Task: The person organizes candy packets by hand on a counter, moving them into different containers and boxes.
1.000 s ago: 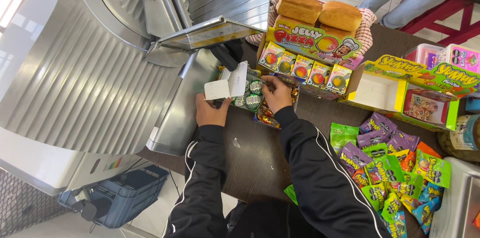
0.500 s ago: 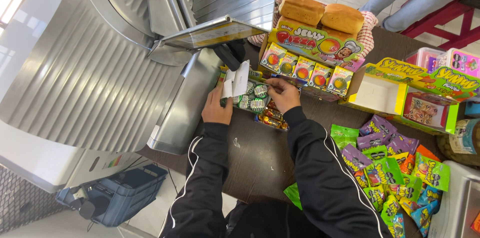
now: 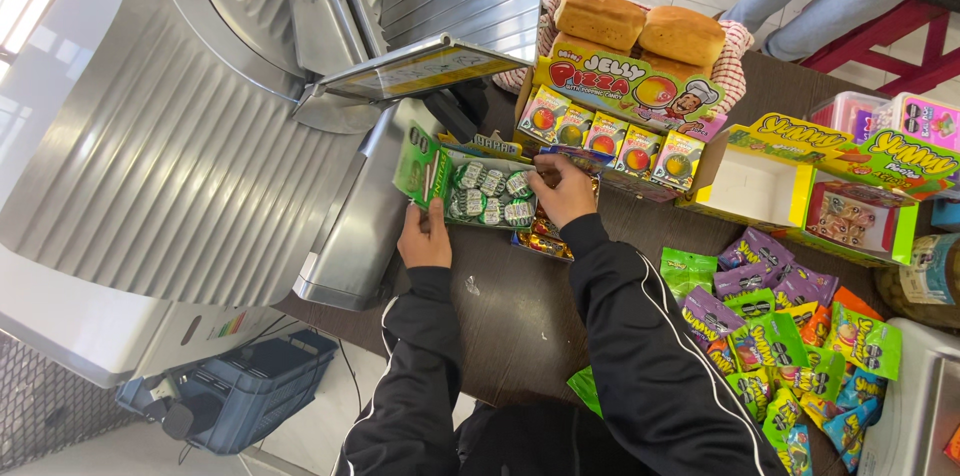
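Squarely between left hand and right hand, candy box.

Both arms were in black track-jacket sleeves, smooth and slightly shiny. A thin white piping line ran down each sleeve, curving along the outer seam from the upper arm toward the wrist. The cuffs were plain black, snug at the wrists and a little bunched, creases showing at the elbows. The left hand and the right hand were bare, no gloves, no rings or watch visible.
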